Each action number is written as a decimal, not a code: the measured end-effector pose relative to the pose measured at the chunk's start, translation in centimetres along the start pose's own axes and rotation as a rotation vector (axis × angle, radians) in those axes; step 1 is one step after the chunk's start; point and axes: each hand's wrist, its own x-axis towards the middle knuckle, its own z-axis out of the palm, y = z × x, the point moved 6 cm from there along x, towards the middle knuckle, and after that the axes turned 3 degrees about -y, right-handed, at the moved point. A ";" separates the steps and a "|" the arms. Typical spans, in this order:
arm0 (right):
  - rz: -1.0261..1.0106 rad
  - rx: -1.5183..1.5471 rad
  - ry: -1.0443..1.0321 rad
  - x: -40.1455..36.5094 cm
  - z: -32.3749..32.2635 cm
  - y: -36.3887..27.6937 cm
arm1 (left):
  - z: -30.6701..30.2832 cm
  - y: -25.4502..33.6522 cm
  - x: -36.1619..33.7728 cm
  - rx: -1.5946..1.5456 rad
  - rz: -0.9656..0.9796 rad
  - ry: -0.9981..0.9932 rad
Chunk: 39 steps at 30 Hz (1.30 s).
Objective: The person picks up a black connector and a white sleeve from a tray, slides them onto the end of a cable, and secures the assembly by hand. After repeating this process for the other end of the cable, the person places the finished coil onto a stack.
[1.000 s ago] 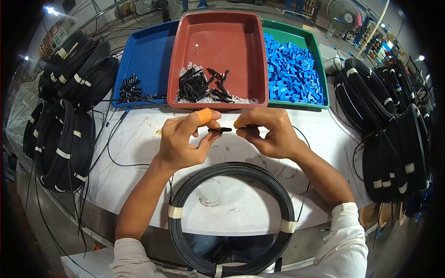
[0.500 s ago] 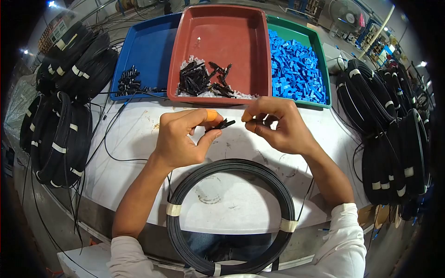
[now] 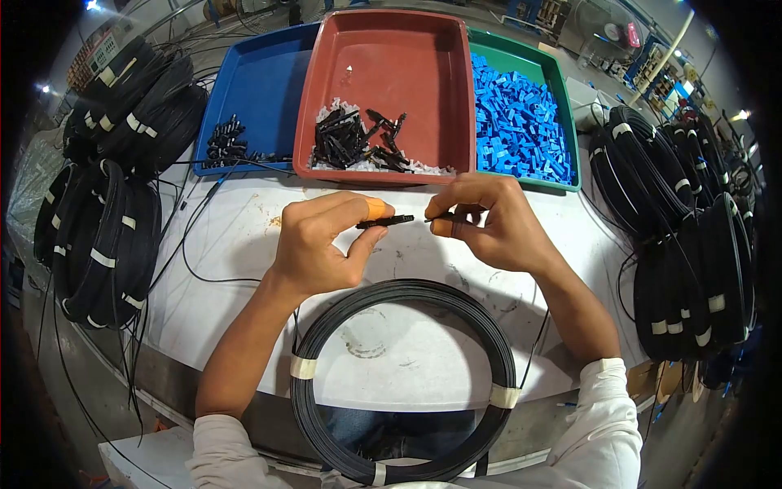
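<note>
My left hand (image 3: 326, 240) is closed, pinching a small black plastic connector piece (image 3: 395, 220) between thumb and an index finger wrapped in orange tape. The piece lies nearly level, its free end toward the right hand. Opposite it, my right hand (image 3: 489, 220), also with orange on a fingertip, pinches the thin end of a black cable (image 3: 429, 219). A narrow gap separates the two ends. Below both hands a coil of black cable (image 3: 303, 407), bound with pale tape, rests over the table's front edge; a strand rises from its right side toward my right wrist.
A blue tray (image 3: 261, 90) holds small black parts. The red tray (image 3: 391, 57) contains black pieces and small white bits. Many blue clips fill the green tray (image 3: 521, 49). Taped cable coils hang at left (image 3: 106, 253) and right (image 3: 692, 285). Loose cable crosses the white table (image 3: 220, 244).
The black connector piece in my left hand has turned from tilted to nearly level. The cable end in my right hand now shows more clearly, pointing at it.
</note>
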 end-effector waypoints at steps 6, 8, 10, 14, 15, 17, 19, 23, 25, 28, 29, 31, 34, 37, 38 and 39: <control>0.186 0.420 -0.088 -0.1 0.8 1.2 | 0.0 0.7 0.0 0.032 0.148 0.053; 0.262 0.376 -0.163 -0.1 0.8 1.0 | 0.1 1.0 -0.2 0.073 0.193 0.015; 0.329 0.343 -0.177 -0.1 0.8 1.0 | 0.2 1.1 -0.2 0.077 0.202 0.012; 0.376 0.366 -0.175 -0.3 0.8 1.1 | 0.4 1.3 -0.6 0.124 0.235 0.010; 0.377 0.366 -0.174 -0.4 0.9 1.3 | 0.3 1.4 -0.6 0.123 0.234 0.010; 0.275 0.433 -0.152 -0.3 1.0 1.2 | 0.4 1.6 -0.6 0.169 0.241 -0.013; 0.292 0.421 -0.159 -0.3 1.1 1.3 | 0.4 1.4 -0.7 0.165 0.242 -0.010; 0.298 0.365 -0.186 -0.3 1.2 1.3 | 0.4 1.3 -0.8 0.152 0.239 0.021; 0.291 0.375 -0.178 -0.4 1.3 1.2 | 0.3 1.5 -0.6 0.143 0.247 0.016; 0.281 0.351 -0.159 -0.4 1.3 1.3 | 0.3 1.2 -0.5 0.119 0.278 0.053; 0.277 0.316 -0.146 -0.4 1.2 1.3 | 0.2 1.2 -0.5 0.105 0.302 0.095; 0.265 0.299 -0.148 -0.4 1.1 0.9 | -0.2 1.4 -0.5 0.131 0.275 0.053; 0.264 0.303 -0.143 -0.3 1.0 0.8 | 0.0 1.3 -0.5 0.145 0.250 0.018; 0.261 0.323 -0.146 -0.3 1.2 1.0 | 0.1 1.4 -0.5 0.141 0.257 0.033; 0.248 0.319 -0.152 -0.3 1.3 1.0 | 0.0 1.5 -0.6 0.147 0.265 0.042; 0.248 0.319 -0.152 -0.4 1.3 1.0 | 0.1 1.5 -0.6 0.147 0.265 0.042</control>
